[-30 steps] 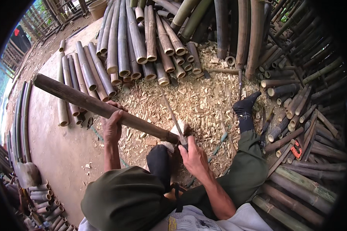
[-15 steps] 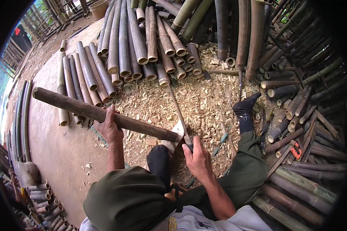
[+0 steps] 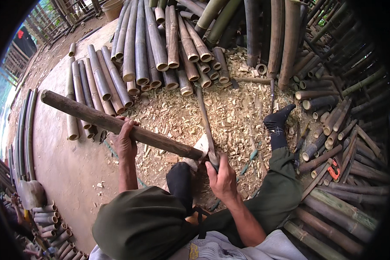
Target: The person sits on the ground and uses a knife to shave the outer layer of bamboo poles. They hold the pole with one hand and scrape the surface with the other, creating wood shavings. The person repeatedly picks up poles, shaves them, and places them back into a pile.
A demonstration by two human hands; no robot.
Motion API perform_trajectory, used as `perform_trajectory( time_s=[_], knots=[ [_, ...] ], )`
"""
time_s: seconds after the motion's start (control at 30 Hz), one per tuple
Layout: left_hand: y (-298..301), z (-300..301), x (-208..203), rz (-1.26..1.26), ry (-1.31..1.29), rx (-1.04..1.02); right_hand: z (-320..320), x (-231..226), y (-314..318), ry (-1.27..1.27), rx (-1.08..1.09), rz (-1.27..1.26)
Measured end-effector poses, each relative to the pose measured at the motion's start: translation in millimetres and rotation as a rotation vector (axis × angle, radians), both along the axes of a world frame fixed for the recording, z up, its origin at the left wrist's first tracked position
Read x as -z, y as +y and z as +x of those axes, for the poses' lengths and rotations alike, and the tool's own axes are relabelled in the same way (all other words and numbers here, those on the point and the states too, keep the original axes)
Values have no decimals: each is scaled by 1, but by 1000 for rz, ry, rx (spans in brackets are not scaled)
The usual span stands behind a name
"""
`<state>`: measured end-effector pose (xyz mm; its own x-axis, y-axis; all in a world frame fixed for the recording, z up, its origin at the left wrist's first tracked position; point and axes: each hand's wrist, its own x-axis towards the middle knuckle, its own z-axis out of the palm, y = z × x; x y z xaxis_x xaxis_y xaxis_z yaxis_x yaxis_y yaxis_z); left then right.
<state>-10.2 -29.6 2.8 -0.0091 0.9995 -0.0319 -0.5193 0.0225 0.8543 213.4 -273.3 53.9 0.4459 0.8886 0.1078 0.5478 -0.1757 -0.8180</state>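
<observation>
A brown bamboo pole (image 3: pixel 95 119) slants across in front of me, far end at the left and near end by my feet. My left hand (image 3: pixel 125 136) is wrapped round its middle. My right hand (image 3: pixel 223 177) is closed on the handle of a long-bladed knife (image 3: pixel 206 123), whose blade points away from me, toward the bamboo stack. The knife's base lies right beside the pole's near end. A pale block (image 3: pixel 201 144) shows under that end, partly hidden. My dark-socked foot (image 3: pixel 179 180) is just below the pole.
Cut bamboo tubes (image 3: pixel 156 47) are stacked ahead, with more bamboo pieces (image 3: pixel 329 143) piled on the right. Wood chips (image 3: pixel 234 117) cover the ground between my legs. An orange-handled tool (image 3: pixel 333 170) lies among the right pile. A grey rounded thing (image 3: pixel 31 194) stands at the left.
The knife's blade has swung slightly to the right and turned, showing a wider face. The pole and my left hand have shifted only a little.
</observation>
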Motion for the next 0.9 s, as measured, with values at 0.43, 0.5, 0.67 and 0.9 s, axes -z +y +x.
perform_trajectory(
  time_s=[0.43,0.5,0.67,0.9],
  knots=[
    [-2,-1,-5,63,-26,249,0,25,-15,40,44,8],
    [-6,6,-10,38,-13,271,9,90,-28,-59,22,-419],
    [-2,3,-28,-175,29,-228,8,56,-10,-87,-45,-585],
    [-6,23,-21,-19,118,-323,-6,41,-19,-33,57,-108]
  ],
)
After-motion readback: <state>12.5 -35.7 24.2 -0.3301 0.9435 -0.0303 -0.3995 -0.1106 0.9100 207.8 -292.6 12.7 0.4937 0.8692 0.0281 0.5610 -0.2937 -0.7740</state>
